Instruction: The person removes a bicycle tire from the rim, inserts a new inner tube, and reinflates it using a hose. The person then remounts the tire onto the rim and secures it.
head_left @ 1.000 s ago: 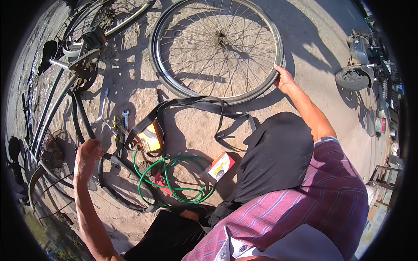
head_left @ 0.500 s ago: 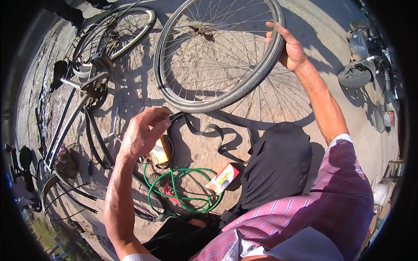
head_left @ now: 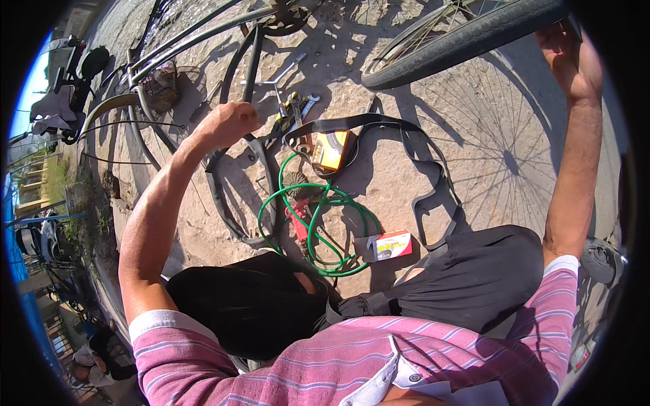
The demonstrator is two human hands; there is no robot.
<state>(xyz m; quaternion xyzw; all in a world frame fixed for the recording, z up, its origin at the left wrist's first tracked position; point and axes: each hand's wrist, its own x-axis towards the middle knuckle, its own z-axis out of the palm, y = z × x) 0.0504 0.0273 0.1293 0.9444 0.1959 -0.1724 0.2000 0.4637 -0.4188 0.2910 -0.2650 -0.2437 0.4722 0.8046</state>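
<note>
In my right hand (head_left: 572,64) is the rim side of a bicycle wheel (head_left: 467,49), gripped at its far right end. The wheel tilts nearly edge-on, its black tyre tread facing me, and runs past the top of the view. My left hand (head_left: 230,125) hovers with curled fingers above a black inner tube (head_left: 215,179); whatever the fingers hold, if anything, is hidden. A flat black rubber strip (head_left: 399,123) loops over the ground between my hands, passing a yellow-orange box (head_left: 330,150).
A coiled green hose (head_left: 349,201) surrounds a red-handled tool (head_left: 298,220) before my knees. A red-and-white box (head_left: 391,245) lies beside it. Wrenches (head_left: 308,107) and a three-armed socket wrench (head_left: 276,82) lie farther off. A bicycle frame (head_left: 196,37) stands at upper left.
The view has swung left and nearer to me. The wheel has moved to the upper right and turned from face-on to nearly edge-on. My left hand is now farther from it, fingers more curled.
</note>
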